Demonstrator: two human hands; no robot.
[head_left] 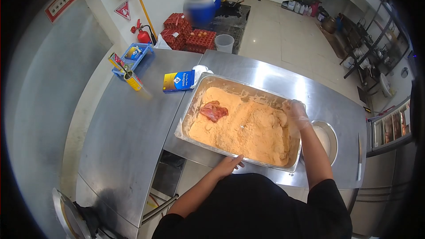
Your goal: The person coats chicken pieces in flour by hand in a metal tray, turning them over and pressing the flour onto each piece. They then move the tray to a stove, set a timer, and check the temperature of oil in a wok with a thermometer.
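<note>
A deep metal tray point(248, 82) holds pale orange breading flour point(248, 128), heaped toward its right half. One piece of raw reddish meat point(214, 111) lies on the flour at the left, its top mostly uncoated. My left hand point(229, 166) is bare and closed on the tray's front rim, thumb on top. At the tray's right end is my right hand point(295, 111), in a clear plastic glove. Its fingers are curled over the upper right corner area, and whatever they hold is hidden. Beside my right forearm stands a round metal bowl point(334, 141) with whitish contents.
A blue and yellow box point(178, 81) stands left of the tray. Farther left are a blue plastic basket point(141, 55) and a yellow can point(133, 81). A knife point(359, 159) lies at the table's right end. Red egg trays point(200, 40) are stacked on the floor beyond.
</note>
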